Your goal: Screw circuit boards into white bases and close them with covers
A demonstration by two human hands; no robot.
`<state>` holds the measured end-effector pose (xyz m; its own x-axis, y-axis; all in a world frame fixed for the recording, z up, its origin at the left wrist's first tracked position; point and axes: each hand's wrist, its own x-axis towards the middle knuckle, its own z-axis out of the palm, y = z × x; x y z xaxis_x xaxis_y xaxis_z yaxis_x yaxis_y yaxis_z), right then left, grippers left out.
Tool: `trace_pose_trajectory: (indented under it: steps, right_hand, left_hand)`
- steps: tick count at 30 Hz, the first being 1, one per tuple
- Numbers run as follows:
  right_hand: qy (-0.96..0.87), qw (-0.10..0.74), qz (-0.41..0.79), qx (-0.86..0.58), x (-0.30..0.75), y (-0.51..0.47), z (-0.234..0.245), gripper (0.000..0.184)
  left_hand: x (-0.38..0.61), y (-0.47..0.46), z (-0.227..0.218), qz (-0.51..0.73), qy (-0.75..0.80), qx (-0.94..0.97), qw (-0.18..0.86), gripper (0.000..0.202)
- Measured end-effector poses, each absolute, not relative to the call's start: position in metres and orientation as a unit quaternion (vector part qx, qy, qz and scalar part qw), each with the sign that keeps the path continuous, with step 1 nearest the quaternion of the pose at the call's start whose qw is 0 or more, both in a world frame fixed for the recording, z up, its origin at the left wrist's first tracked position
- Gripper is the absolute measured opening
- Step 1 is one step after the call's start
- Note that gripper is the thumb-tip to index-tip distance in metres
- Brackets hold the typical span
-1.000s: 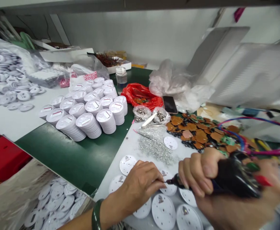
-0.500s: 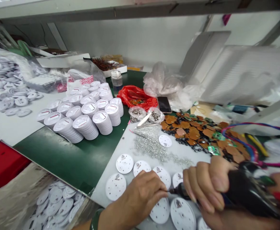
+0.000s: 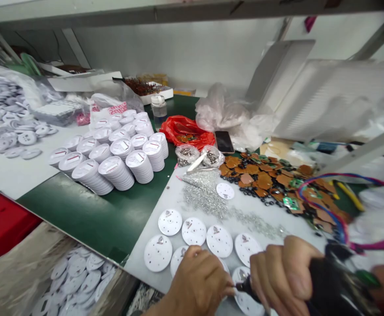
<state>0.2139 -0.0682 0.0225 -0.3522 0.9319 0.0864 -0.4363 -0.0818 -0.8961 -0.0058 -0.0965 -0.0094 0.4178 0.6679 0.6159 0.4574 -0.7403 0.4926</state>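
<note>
My right hand [image 3: 286, 274] is wrapped around a black electric screwdriver [image 3: 333, 281], its tip pointing left. At that tip, the fingers of my left hand [image 3: 200, 278] are pinched together; whatever they hold is too small to make out. Both hands are over rows of round white plastic discs [image 3: 219, 241], several with a small metal piece near the rim. My left hand partly covers some of these discs. Beyond them lies a spread of tiny silver screws [image 3: 205, 199], with one plain white disc [image 3: 225, 191] beside it.
Stacks of white discs [image 3: 116, 171] stand on the green mat at left. Brown and green circuit boards [image 3: 264, 180] are heaped at right near blue and red cables [image 3: 336, 219]. A red bag [image 3: 188, 131], bottle [image 3: 159, 109] and phone [image 3: 224, 142] are behind. A shelf edge [image 3: 192, 13] crosses overhead.
Both hands have moved lower, toward the near row, with the screwdriver tip still at my left fingertips. More of the upper row of discs shows now.
</note>
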Motion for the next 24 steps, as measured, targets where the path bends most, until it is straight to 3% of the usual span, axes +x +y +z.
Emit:
trace_pose_trajectory:
  steps: [4, 10, 14, 24]
  right_hand:
    - [-0.431, 0.522, 0.688, -0.263, 0.203, -0.076, 0.025, 0.043]
    - [-0.398, 0.534, 0.683, -0.300, 0.167, -0.100, 0.040, 0.066]
    - [-0.389, 0.528, 0.700, -0.282, 0.161, -0.100, 0.037, 0.064]
    - [-0.403, 0.498, 0.694, -0.329, 0.156, -0.112, 0.026, 0.068]
  left_hand:
    - [-0.008, -0.102, -0.014, 0.412, 0.360, 0.830, 0.107, 0.021]
    - [-0.018, -0.120, -0.042, 0.418, 0.343, 0.841, 0.017, 0.023]
    - [-0.015, -0.124, -0.056, 0.446, 0.353, 0.822, -0.017, 0.023]
    - [-0.014, -0.121, -0.046, 0.435, 0.351, 0.828, -0.039, 0.030]
